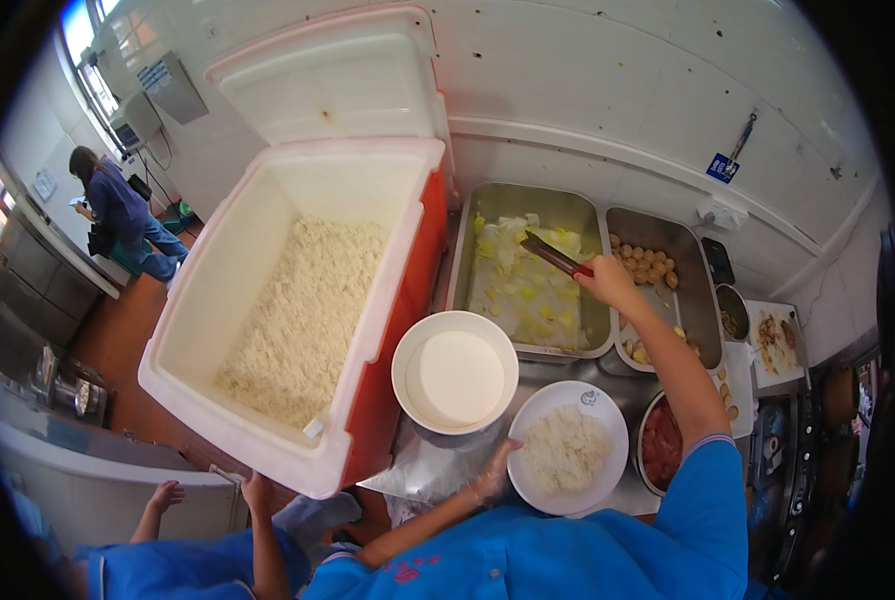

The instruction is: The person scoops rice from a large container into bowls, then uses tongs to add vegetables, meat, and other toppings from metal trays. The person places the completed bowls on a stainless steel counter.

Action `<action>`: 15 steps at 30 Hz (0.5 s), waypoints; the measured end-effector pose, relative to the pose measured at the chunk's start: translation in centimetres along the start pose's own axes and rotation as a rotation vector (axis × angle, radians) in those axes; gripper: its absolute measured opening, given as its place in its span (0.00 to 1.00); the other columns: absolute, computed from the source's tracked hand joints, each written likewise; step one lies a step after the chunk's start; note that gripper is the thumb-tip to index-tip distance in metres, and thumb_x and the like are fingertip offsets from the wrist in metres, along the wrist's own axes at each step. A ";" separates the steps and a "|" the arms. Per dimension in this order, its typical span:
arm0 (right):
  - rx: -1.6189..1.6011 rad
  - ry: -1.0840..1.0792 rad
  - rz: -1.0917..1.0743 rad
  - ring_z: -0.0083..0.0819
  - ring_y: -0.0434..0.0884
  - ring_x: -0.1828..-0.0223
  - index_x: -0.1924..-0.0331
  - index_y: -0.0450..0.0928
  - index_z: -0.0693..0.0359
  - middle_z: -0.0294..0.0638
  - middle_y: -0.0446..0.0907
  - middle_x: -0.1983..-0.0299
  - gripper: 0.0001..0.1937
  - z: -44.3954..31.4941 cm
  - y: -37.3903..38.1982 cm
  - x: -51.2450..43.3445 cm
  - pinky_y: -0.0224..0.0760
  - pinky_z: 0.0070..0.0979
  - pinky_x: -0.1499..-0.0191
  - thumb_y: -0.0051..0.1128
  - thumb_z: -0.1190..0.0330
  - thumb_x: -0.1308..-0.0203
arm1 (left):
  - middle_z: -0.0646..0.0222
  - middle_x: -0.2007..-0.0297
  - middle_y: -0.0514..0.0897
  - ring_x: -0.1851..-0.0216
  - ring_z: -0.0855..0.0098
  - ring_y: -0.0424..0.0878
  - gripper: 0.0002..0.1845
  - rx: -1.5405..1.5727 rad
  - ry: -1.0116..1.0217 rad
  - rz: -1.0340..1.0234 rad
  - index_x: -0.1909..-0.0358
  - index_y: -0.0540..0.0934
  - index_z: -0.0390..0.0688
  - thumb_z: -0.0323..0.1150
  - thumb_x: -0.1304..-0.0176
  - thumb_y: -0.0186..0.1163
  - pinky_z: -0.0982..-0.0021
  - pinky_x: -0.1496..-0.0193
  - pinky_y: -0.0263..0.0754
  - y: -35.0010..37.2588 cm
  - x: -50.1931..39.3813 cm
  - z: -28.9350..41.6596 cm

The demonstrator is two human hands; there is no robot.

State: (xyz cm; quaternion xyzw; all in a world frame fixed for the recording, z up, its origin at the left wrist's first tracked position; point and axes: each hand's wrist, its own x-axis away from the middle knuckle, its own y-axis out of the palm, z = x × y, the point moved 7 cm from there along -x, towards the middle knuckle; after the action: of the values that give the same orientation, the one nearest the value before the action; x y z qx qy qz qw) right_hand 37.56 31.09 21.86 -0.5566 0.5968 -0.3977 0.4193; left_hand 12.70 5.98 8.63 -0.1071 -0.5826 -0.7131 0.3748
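Observation:
My left hand (pixel 498 466) grips the left rim of a white bowl (pixel 519 487) that holds a mound of cooked rice (pixel 567 448). In my right hand (pixel 606 282) are tongs (pixel 556 253) with a red handle and dark tips. The tips reach over chopped cabbage (pixel 507 244) in a deep steel pan (pixel 597 334); whether they pinch any leaf I cannot tell. Left of the bowl stands a stack of round white containers (pixel 455 375). A second steel pan (pixel 669 232), with brown eggs (pixel 642 262) in it, lies partly under my right forearm.
A large red and white cooler box (pixel 395 337), lid raised, holds loose rice (pixel 320 300). Reddish meat (pixel 661 442) fills a pot at right, near a cutting board (pixel 789 364). A co-worker's hand (pixel 256 491) is by the cooler's near corner. Another person (pixel 117 195) stands far left.

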 end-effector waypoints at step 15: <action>-0.207 0.234 -0.296 0.31 0.81 0.78 0.57 0.83 0.67 0.48 0.83 0.76 0.14 -1.1 -18.4 28.0 0.73 0.26 0.70 0.64 0.67 0.45 | 0.52 0.39 0.73 0.38 0.55 0.71 0.39 -0.061 0.427 0.111 0.35 0.64 0.33 0.52 0.43 0.48 0.59 0.32 0.61 -2.9 -7.0 3.4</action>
State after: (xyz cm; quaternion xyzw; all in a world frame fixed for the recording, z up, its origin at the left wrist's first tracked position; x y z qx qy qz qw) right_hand 41.79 2.02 37.90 -0.6284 0.5908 -0.4534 0.2249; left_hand 14.70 12.07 3.29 0.0031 -0.4615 -0.7151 0.5250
